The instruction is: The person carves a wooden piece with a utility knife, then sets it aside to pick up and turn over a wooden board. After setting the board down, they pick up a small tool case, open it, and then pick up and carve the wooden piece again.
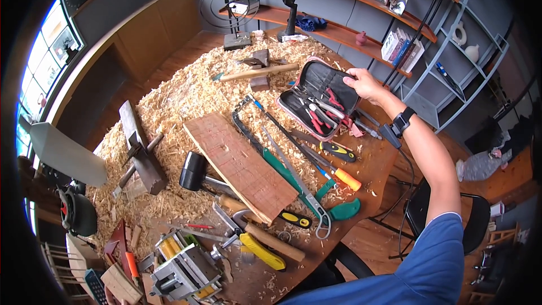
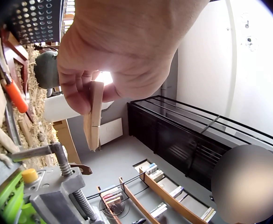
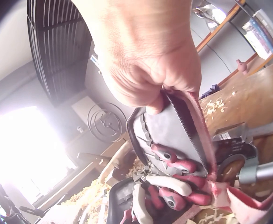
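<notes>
Head view: right fingers (image 1: 355, 72) round open tool case's (image 1: 346, 97) edge, pliers (image 1: 314, 119) inside; left fingers (image 2: 82, 97) round wood piece (image 1: 121, 284).

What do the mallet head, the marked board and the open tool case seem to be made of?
The mallet head looks like black rubber, smooth with a soft sheen. The marked board seems to be bare reddish wood, with a paler edge and drawn lines. The tool case is black with pinkish edging and a toothed zip, perhaps fabric or imitation leather.

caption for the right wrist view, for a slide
A hand grips the zippered edge of an open tool case holding red-handled pliers.
</notes>
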`<state>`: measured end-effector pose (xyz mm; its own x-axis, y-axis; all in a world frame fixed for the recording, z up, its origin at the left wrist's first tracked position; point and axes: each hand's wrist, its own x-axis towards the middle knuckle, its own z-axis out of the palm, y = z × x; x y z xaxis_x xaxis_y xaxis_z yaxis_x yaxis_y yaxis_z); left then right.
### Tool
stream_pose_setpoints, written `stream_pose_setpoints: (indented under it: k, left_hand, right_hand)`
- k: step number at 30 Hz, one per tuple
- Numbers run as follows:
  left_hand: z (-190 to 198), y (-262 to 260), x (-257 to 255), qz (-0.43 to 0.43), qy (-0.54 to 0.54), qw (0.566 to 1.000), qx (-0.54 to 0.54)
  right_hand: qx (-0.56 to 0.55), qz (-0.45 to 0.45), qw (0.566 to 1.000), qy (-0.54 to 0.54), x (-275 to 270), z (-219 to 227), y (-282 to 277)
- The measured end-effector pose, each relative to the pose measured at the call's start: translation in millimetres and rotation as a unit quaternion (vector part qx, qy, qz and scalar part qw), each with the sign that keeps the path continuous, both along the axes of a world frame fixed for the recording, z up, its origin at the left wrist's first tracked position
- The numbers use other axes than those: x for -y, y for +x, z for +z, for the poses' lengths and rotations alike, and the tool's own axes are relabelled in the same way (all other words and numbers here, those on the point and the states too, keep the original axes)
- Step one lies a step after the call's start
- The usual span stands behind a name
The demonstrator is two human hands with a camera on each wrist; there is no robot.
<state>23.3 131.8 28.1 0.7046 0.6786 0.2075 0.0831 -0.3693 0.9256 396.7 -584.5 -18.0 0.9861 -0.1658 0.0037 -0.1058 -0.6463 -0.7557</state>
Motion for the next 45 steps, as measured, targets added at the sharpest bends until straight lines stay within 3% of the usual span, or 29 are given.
stream_pose_setpoints:
  k: [2,4,6,10,13,14,18,20,22,26,28,30,31,32,33,34,35,36,38,39,40,43,45]
  left_hand:
    - [-0.7,-0.3,-3.0,0.003,-0.028,1.000,0.011]
    - [-5.1,-2.5,-9.9,0.006,-0.056,0.998,0.023]
    - [-15.3,-8.2,-20.6,-0.024,0.102,0.994,-0.002]
    - [-19.6,-10.6,-27.5,-0.021,0.056,0.998,0.011]
    - [-20.9,-9.7,-27.6,-0.035,0.064,0.997,0.023]
    - [-15.3,-5.1,-18.6,-0.034,0.019,0.999,0.034]
    - [-8.7,-4.6,-13.1,-0.008,-0.114,0.993,0.030]
    - [-5.5,-0.7,-7.6,-0.008,-0.093,0.995,0.028]
    - [-2.6,3.2,-2.9,-0.009,-0.073,0.997,0.027]
    - [-0.7,3.1,-1.2,0.005,-0.132,0.990,0.050]
    - [-0.5,4.7,-1.6,-0.003,-0.135,0.990,0.052]
    - [-0.3,8.2,-1.1,-0.036,0.049,0.998,-0.003]
    - [-3.1,6.6,-5.8,-0.036,0.049,0.998,-0.003]
    - [-5.4,6.1,-8.9,-0.059,0.158,0.985,-0.013]
    - [-6.9,5.1,-11.1,-0.082,0.266,0.960,-0.023]
    - [-7.4,2.3,-12.4,-0.082,0.266,0.960,-0.023]
    - [0.1,6.1,-2.3,-0.043,0.083,0.996,-0.003]
    - [4.1,8.2,3.3,-0.002,-0.103,0.995,0.016]
    - [0.0,6.0,-2.9,-0.002,-0.100,0.995,0.019]
    - [-0.5,5.6,-3.9,-0.001,-0.098,0.995,0.022]
    - [0.5,5.1,-2.5,-0.002,-0.097,0.995,0.021]
    - [-3.2,3.8,-5.9,0.008,-0.148,0.988,0.052]
    - [-22.7,-1.9,-30.9,-0.054,0.107,0.992,0.036]
  right_hand:
    - [-0.007,-0.003,1.000,-0.009,7.2,-10.7,6.4]
    - [0.117,-0.021,0.984,-0.136,18.0,-33.8,18.4]
    - [0.249,-0.023,0.929,-0.273,-20.1,-12.9,-5.2]
    - [0.161,0.105,0.895,-0.403,-71.6,4.0,-35.6]
    - [0.198,0.150,0.844,-0.475,-81.5,-6.1,-44.4]
    - [0.207,0.162,0.829,-0.493,-84.1,-5.6,-48.9]
    - [0.133,0.142,0.854,-0.482,-72.2,-19.6,-43.0]
    - [0.103,0.132,0.868,-0.467,-64.1,-26.0,-35.6]
    - [0.017,0.117,0.927,-0.355,-56.7,-30.4,-28.8]
    - [0.015,0.041,0.970,-0.238,-56.3,-18.2,-21.2]
    - [0.074,0.034,0.972,-0.221,-41.5,-30.4,-11.2]
    - [0.049,0.018,0.986,-0.159,-44.1,-17.1,-10.0]
    - [-0.003,-0.002,0.991,-0.137,-44.4,-8.7,-11.4]
    - [-0.002,-0.002,0.991,-0.137,-45.4,-11.3,-10.9]
    - [0.127,-0.018,0.963,-0.238,-46.2,-16.8,-11.8]
    - [0.252,-0.034,0.908,-0.333,-46.7,-20.8,-13.7]
    - [0.337,0.003,0.847,-0.411,-50.9,-16.3,-17.4]
    - [0.337,0.002,0.847,-0.411,-54.9,-12.0,-22.4]
    - [0.182,0.146,0.875,-0.424,-66.1,-1.4,-34.2]
    - [0.062,0.176,0.929,-0.320,-70.6,1.1,-37.3]
    - [0.010,0.180,0.936,-0.303,-78.9,3.2,-42.6]
    - [0.000,0.148,0.955,-0.256,-81.8,-31.1,-43.9]
    - [0.101,0.163,0.937,-0.293,-81.6,-49.2,-50.6]
